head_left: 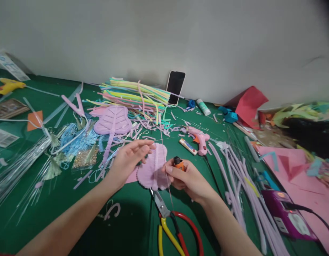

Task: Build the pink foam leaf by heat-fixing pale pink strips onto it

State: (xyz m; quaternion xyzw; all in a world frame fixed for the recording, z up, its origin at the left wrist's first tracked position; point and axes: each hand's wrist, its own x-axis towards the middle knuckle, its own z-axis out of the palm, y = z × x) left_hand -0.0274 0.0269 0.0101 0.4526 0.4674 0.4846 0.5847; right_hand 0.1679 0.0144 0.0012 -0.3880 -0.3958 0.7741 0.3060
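Note:
My right hand is closed round an orange lighter with a black top. A thin, pinkish strand runs upright past its thumb and fingertips, seemingly pinched there. My left hand is raised opposite, thumb and fingertips drawn together; what they hold, if anything, is too fine to make out. Between and below both hands lies a lilac leaf shape made of fuzzy stems, with a raised midrib. Large scissors with red and yellow handles lie just below it, blades toward the leaf.
A finished lilac leaf, cut stem pieces and a bundle of coloured pipe cleaners lie behind. A pink glue gun with a cord is at right, beside lilac stems and a purple device. A phone leans on the wall.

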